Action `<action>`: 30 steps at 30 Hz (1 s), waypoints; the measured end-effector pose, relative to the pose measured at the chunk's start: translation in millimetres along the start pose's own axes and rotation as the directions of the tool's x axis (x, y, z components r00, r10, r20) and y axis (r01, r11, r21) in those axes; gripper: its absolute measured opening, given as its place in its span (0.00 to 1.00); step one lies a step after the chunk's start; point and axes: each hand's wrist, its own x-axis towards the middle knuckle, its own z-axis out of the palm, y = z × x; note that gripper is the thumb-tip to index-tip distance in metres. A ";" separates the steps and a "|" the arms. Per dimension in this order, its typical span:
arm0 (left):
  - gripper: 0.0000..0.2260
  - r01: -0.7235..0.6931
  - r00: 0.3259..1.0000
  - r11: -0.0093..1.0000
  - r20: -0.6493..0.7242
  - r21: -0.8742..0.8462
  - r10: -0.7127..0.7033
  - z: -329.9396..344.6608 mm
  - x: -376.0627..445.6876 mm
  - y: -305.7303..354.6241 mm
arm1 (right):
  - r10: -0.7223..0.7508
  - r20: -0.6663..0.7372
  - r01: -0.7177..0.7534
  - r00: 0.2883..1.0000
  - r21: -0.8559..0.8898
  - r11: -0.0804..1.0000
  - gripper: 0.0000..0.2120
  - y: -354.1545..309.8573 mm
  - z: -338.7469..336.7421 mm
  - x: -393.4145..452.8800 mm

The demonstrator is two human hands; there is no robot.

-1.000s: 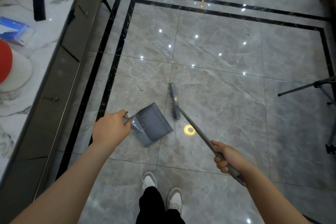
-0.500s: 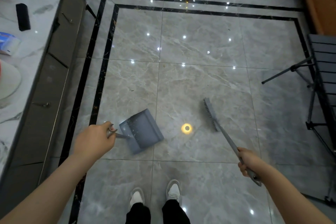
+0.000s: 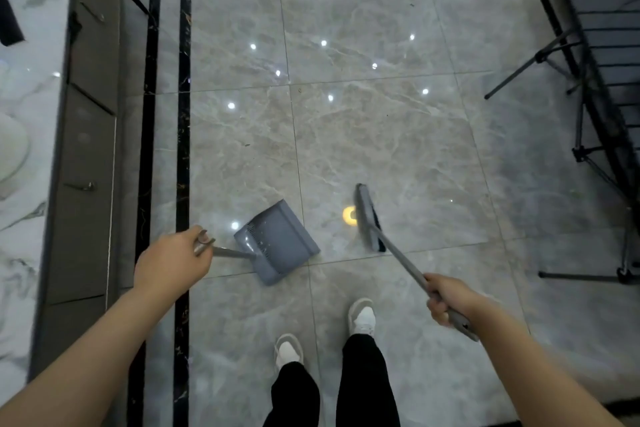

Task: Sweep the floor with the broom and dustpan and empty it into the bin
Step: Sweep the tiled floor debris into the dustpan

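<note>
Watching through the head camera, I saw that the broom (image 3: 370, 218) had swung out to the right of the dustpan (image 3: 277, 242) over the last second: a second earlier its bristle head had sat right at the pan's open lip, and half a second back it was already well clear. At this moment the head stood on the grey marble floor (image 3: 381, 135) near the pan but apart from it, with a yellow light reflection between them. My right hand (image 3: 446, 298) was wrapped around the lower end of the broom handle, fingers curled tight. My left hand (image 3: 171, 263) gripped the end of the dustpan's thin metal handle, the pan lying flat on the tile with its mouth facing right, toward the broom. I judged this a wind-up for another stroke toward the pan, so sweeping was still mid-way. A few dark specks lay on the tile beyond the pan. No bin showed in view.
</note>
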 end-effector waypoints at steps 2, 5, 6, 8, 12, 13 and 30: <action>0.09 -0.023 0.999 0.999 -0.022 0.024 0.024 4.6 0.5 2.8 | -0.022 0.073 0.026 0.997 -0.049 0.998 0.14 11.0 27.0 -6.1; 0.11 -0.035 0.999 0.997 -0.031 0.072 0.037 8.2 3.6 9.2 | -0.005 0.201 0.023 0.980 -0.088 0.996 0.15 19.3 65.3 -9.9; 0.11 -0.028 0.999 0.997 -0.034 0.074 0.031 7.7 4.0 9.1 | 0.001 0.227 0.026 0.974 -0.114 0.993 0.15 19.4 75.1 -11.1; 0.12 -0.023 0.999 0.997 -0.046 0.067 0.027 7.3 4.6 7.4 | -0.010 0.221 0.047 0.975 -0.159 0.986 0.15 14.1 82.7 -13.3; 0.12 -0.036 0.998 0.999 -0.047 0.027 0.038 7.7 0.4 4.8 | -0.060 0.136 0.077 0.989 -0.124 0.989 0.20 -6.1 66.5 -22.8; 0.12 -0.044 0.998 0.999 -0.046 0.024 0.045 7.9 0.1 4.6 | -0.086 0.102 0.100 0.991 -0.143 0.985 0.21 -10.5 63.8 -23.2; 0.11 0.050 0.999 0.999 -0.014 -0.015 -0.050 -12.0 3.5 -2.5 | -0.014 0.238 0.062 0.971 -0.193 0.979 0.14 -81.3 99.4 -25.7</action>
